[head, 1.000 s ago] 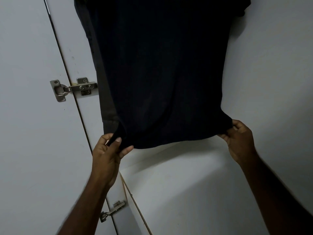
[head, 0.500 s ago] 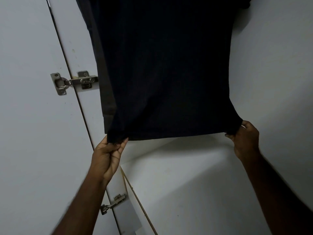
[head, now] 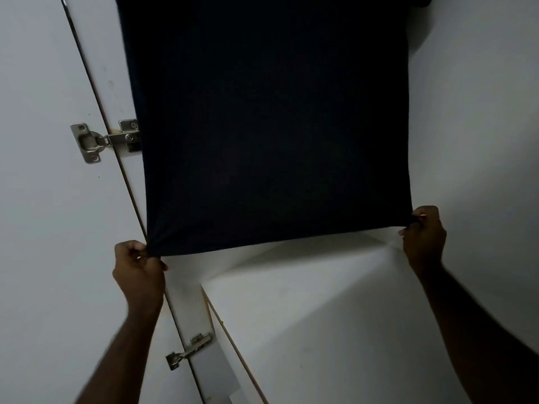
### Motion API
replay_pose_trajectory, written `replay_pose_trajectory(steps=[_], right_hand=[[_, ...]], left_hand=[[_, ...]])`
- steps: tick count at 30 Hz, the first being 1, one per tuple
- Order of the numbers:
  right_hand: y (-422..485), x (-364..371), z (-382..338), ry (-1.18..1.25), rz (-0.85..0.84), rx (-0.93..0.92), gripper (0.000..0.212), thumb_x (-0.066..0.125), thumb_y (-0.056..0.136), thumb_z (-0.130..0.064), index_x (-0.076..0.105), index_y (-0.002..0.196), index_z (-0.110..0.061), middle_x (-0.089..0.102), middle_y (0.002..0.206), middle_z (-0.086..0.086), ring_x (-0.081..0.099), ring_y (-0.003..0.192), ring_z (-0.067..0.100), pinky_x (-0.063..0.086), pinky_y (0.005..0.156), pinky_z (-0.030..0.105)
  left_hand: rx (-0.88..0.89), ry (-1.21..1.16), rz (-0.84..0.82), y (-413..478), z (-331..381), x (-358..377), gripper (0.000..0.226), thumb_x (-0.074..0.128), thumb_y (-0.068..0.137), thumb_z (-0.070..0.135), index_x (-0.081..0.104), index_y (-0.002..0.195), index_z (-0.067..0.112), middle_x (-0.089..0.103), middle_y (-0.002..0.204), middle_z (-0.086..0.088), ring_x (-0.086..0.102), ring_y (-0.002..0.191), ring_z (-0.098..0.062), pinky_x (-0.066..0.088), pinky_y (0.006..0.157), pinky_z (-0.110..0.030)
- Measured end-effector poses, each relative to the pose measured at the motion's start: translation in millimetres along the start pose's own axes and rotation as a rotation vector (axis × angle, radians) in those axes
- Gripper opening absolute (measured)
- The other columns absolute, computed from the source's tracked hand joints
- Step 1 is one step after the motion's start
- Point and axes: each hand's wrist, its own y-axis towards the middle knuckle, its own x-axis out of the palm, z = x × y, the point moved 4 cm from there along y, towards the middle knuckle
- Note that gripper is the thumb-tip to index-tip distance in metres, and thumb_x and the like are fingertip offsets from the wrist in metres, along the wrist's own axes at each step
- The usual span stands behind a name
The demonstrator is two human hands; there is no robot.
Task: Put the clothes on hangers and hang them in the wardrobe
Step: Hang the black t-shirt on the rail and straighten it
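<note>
Though hung: shirt (head: 268, 126) hem in fingers (head: 137, 252).

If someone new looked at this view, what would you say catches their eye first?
The dark garment fills the upper middle of the view, hanging flat and stretched wide inside the white wardrobe. The left hand pinches its lower left corner and the right hand its lower right corner. Two metal hinges shine on the door at left, one partly behind the cloth.
</note>
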Motion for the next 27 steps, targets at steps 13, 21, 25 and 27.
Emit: replay_pose_trajectory(steps=[13,21,25,27], right_hand=[[27.4,25.8,5.3,-0.193,-0.026,-0.183,0.034,0.045,0.079,0.010,0.072,0.099,0.006,0.067,0.086,0.026,0.065,0.078,0.042,0.045,0.078,0.026],[47.8,44.1,-5.8,0.077,-0.209,0.169,0.024,0.058,0.094,-0.021,0.072,0.100,-0.002,0.069,0.097,0.015,0.063,0.100,0.032,0.048,0.084,0.031],[75.5,60.0,-47.8,0.272,-0.258,0.139,0.032,0.066,0.094,-0.028,0.058,0.117,-0.008,0.065,0.111,0.008,0.063,0.101,0.019,0.049,0.079,0.020],[95.1,74.8,-73.1,0.411,-0.393,0.190,0.040,0.066,0.094,-0.023,0.051,0.128,-0.008,0.063,0.116,0.005,0.064,0.101,0.015,0.053,0.078,0.018]], left_hand=[[0.412,0.483,-0.284,19.9,-4.5,5.0,0.042,0.054,0.081,-0.021,0.070,0.111,0.004,0.056,0.083,-0.006,0.056,0.067,-0.021,0.041,0.064,-0.012],[0.111,0.338,-0.438,22.2,13.5,17.3,0.017,0.065,0.092,0.019,0.071,0.106,0.013,0.067,0.106,-0.004,0.063,0.095,-0.026,0.042,0.067,-0.016],[0.183,0.289,-0.290,31.8,62.6,34.5,0.047,0.071,0.084,0.037,0.059,0.121,0.010,0.057,0.115,0.001,0.057,0.102,-0.018,0.045,0.075,-0.025],[0.251,0.229,-0.277,39.2,87.6,53.7,0.046,0.072,0.085,0.039,0.058,0.120,0.012,0.058,0.109,0.006,0.055,0.097,-0.010,0.046,0.076,-0.026]])
